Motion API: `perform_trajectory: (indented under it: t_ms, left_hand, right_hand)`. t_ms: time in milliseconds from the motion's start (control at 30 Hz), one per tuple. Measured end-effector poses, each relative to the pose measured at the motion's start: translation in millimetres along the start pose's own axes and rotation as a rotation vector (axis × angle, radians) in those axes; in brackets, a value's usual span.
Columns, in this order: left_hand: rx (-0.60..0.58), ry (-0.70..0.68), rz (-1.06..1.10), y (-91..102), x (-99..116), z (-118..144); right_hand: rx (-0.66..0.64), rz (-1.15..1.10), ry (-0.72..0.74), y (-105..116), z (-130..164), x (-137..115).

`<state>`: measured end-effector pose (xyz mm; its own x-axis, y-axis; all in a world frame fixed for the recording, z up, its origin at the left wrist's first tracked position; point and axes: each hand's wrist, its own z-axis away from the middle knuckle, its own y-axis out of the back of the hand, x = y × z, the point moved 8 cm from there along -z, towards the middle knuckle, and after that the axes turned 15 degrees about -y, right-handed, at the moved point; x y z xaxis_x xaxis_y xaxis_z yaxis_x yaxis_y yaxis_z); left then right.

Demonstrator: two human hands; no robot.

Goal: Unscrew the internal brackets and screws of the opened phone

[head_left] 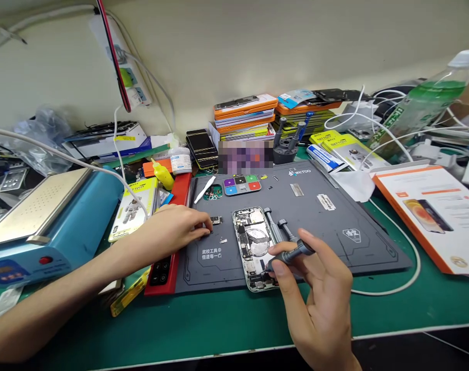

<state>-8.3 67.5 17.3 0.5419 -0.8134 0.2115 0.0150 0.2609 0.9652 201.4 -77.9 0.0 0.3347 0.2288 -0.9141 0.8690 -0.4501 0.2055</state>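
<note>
We see the open phone (255, 247) near the frame's centre. At lower right, the right hand (322, 293) pinches a screwdriver (296, 252); left of centre, the left hand (183, 224) curls beside a part (216, 220), its hold we cannot tell.

and here the whole back is filled by a plain, pale wall (296, 46), washed in soft light. up at the left, a white power strip (136, 72) is seen against it, with a white cable (45, 14) strung along the wall beside. below, a green-topped workbench (203, 330) is stretched right across, its front bordered by a pale edge (412, 332). beneath, a dark area (397, 355) is shown, possibly the floor.
</note>
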Motion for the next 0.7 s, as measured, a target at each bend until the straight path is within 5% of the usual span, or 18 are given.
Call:
perform_trajectory:
  t_ms: [700]
  left_hand:
    - [0.026, 0.034, 0.227, 20.0, -16.3, -1.6]
  right_hand:
    - [-0.039, -0.050, -0.035, -3.1, -0.5, 3.4]
